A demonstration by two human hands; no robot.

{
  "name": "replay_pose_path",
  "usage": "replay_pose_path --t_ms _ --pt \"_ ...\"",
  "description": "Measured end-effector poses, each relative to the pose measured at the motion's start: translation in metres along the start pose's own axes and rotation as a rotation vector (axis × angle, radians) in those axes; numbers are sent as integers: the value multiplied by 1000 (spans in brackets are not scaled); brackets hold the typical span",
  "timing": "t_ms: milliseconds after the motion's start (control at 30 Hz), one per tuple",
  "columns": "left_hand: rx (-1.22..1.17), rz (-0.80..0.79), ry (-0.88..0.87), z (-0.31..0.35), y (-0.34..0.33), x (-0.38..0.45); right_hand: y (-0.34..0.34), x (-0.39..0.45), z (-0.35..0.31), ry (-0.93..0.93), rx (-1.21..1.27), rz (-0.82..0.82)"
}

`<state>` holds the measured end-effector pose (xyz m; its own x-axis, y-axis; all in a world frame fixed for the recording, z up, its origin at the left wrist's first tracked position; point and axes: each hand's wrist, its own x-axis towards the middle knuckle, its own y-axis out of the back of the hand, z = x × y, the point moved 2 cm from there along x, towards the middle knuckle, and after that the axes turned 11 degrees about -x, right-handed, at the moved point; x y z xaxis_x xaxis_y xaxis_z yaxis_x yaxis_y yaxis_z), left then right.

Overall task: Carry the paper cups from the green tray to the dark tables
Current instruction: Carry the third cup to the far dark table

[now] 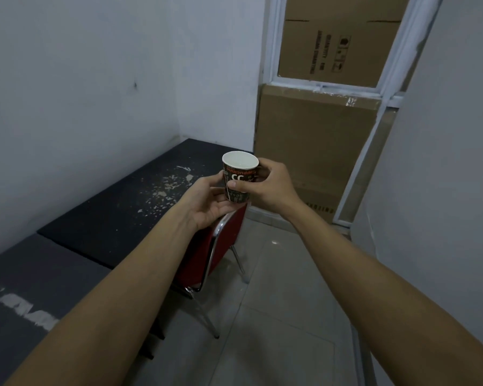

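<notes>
This is looking like a bare back room or storeroom. Plain white walls [81,79] are closing in a narrow space. Two worn dark tables [117,207] are standing along the left wall, paint flaking off them. Large cardboard boxes [318,140] are leaning against a white window frame [332,86] at the far end. A red folding chair [207,252] is sitting on the grey tiled floor [276,316].

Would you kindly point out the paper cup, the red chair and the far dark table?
paper cup [236,178]: head view, on its printed side wall.
red chair [200,254]: head view, on its red backrest.
far dark table [117,215]: head view, on its bare top.
</notes>
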<state>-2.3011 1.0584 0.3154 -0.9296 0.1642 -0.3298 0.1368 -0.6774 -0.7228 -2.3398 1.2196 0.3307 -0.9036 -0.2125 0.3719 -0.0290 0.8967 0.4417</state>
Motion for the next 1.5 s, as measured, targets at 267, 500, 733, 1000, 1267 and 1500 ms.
replay_pose_path --t_ms 267,500,733,1000,1267,1500 --pt "-41 85 -58 13 -5 77 -6 78 53 11 59 -87" --pt "-60 207 -102 6 -2 141 -15 123 112 -9 107 -173" --pt "-100 320 -129 -13 13 180 -29 142 159 -27 132 -276" --pt "-183 464 -148 -21 52 206 -71 155 196 -65 181 -407" --pt "-215 546 -191 11 105 238 -137 192 214 -60 176 -523" --pt "-252 573 -229 55 152 272 -199 246 223 -25 169 -584"
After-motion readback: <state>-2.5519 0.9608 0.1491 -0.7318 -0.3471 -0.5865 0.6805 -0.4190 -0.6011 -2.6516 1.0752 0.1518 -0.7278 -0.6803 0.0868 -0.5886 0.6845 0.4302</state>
